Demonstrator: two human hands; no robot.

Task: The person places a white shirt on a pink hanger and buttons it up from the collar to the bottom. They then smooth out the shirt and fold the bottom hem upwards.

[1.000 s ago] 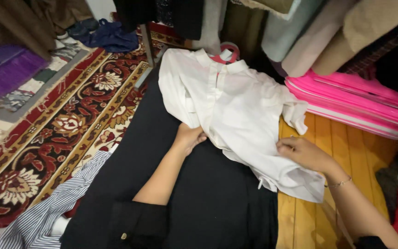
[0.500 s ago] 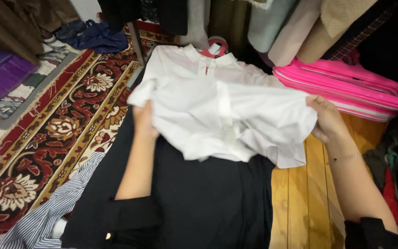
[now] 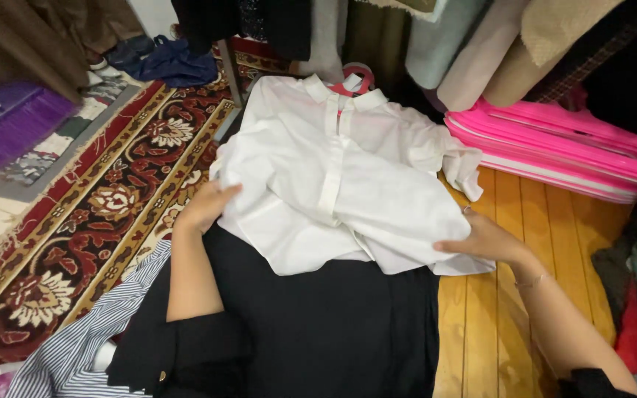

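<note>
Now white shirt (image 3: 333, 191) folded, collar up; both hands' fingers flat, unclenched, on its edges.

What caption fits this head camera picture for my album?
Left hand and right hand press a folded white shirt on black cloth.

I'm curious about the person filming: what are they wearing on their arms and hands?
Both hands are bare, no gloves. The left hand comes from a dark sleeve pushed up past the forearm, with a small button at the cuff. The right hand has a thin bracelet at the wrist.

light: dim, warm | focus: sharp | shadows: soft | glare: none
</note>
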